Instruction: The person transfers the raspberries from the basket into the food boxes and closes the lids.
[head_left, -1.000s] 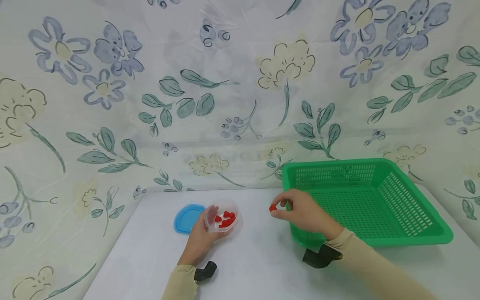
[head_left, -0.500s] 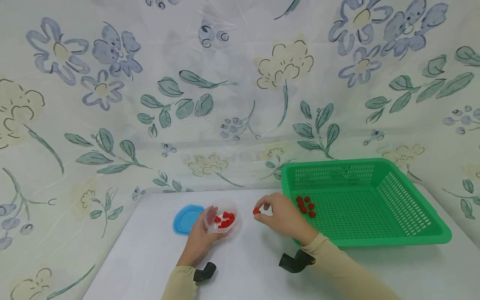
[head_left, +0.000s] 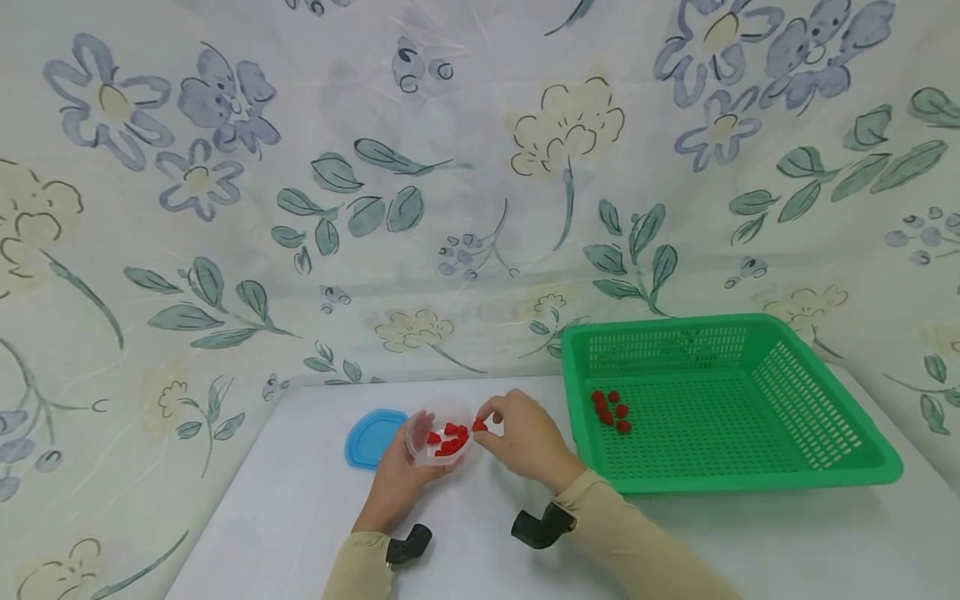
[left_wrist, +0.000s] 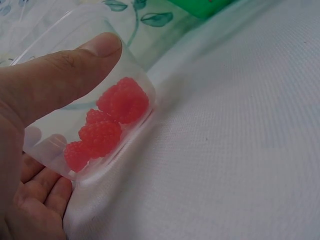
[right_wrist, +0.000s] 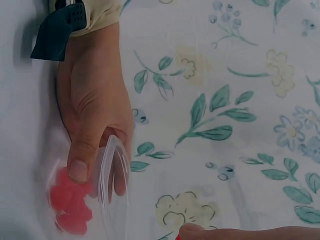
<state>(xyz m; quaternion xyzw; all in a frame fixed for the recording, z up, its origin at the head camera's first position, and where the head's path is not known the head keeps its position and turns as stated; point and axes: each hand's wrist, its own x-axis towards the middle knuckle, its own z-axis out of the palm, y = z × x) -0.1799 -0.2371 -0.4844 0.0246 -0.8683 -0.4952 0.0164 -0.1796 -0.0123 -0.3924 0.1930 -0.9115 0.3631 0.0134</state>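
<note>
My left hand (head_left: 405, 473) grips a clear plastic tub (head_left: 431, 452), thumb along one side and fingers round the other. The tub leans over, its mouth turned toward the head camera. Several red raspberries (left_wrist: 122, 100) lie inside, seen through the wall in the left wrist view. Right at the tub's rim, my right hand (head_left: 527, 442) pinches one raspberry (head_left: 479, 426) between thumb and fingertips. In the right wrist view only a finger (right_wrist: 250, 234) of that hand and a speck of red show at the bottom edge.
A green slotted basket (head_left: 750, 482) stands on the right of the white table (head_left: 300, 533), with several raspberries (head_left: 606, 414) at its left end. Behind the left hand lies a blue lid (head_left: 371, 439). A flowered cloth (head_left: 480, 208) hangs at the back.
My right hand has moved left from the basket's edge to the tub's rim, carrying the raspberry. The raspberries in the basket, hidden behind it before, now show. My left hand stays put.
</note>
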